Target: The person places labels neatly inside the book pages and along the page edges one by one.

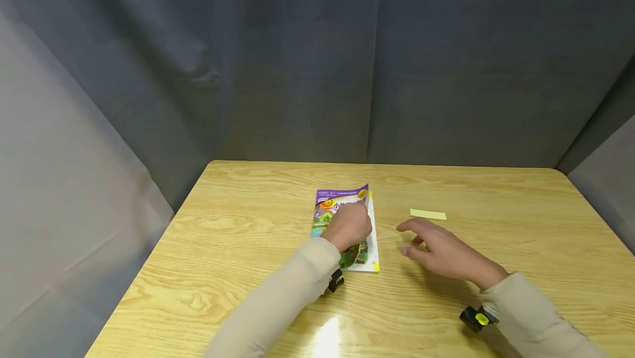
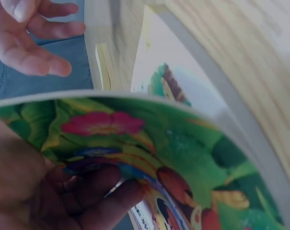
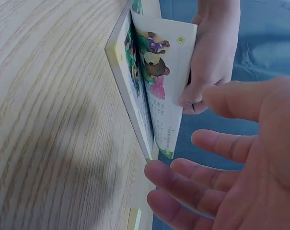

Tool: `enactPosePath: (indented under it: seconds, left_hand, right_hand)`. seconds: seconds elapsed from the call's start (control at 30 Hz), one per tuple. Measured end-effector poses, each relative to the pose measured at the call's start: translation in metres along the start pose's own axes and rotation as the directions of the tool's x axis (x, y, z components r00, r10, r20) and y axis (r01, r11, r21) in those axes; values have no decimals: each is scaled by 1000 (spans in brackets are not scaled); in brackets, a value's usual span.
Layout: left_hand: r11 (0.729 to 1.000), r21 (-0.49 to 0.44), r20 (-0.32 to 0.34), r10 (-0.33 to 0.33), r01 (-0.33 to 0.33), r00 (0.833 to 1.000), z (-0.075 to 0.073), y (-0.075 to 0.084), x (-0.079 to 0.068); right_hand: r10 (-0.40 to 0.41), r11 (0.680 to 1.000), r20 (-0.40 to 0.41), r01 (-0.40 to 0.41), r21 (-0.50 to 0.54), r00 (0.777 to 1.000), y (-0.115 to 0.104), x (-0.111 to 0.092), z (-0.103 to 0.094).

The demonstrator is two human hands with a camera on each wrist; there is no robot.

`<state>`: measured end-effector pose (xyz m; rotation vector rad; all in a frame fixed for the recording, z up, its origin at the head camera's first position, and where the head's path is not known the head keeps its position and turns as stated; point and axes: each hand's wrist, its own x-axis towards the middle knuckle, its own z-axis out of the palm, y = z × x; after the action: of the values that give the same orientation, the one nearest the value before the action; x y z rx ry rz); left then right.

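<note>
A picture book [image 1: 327,217] with a purple-topped, colourful cover lies on the table, its cover side partly lifted and bent up. My left hand [image 1: 349,225] grips the raised pages at their free edge, thumb on the inner side in the right wrist view. That view shows an inner page [image 3: 159,72] with a cartoon bear and printed text. To the right of the book, my right hand [image 1: 439,247] hovers above the table, fingers spread and slightly bent, holding nothing. Beyond it lies a pale yellow paper strip [image 1: 428,214], flat on the wood.
The wooden table [image 1: 238,247] ends at a dark grey curtain [image 1: 297,71] along the back. Lighter grey panels [image 1: 59,181] stand at the left and right. Both wrists carry small black cameras, such as the right wrist camera [image 1: 477,318].
</note>
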<state>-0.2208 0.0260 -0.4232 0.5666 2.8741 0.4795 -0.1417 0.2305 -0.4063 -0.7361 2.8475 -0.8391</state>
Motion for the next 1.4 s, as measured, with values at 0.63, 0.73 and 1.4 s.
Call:
enactPosePath:
  seconds: [0.63, 0.73, 1.4]
  left_hand:
    - [991, -105, -37, -93, 88, 995, -2, 17, 2]
    - [993, -110, -70, -49, 41, 996, -11, 12, -1]
    - [985, -100, -138, -151, 138, 979, -65, -44, -38]
  right_hand:
    - [16, 1000, 63, -16, -2, 998, 1, 4, 2]
    - [-1, 999, 59, 3, -36, 998, -1, 10, 5]
    - [-15, 953, 100, 45, -300, 995, -3, 43, 34]
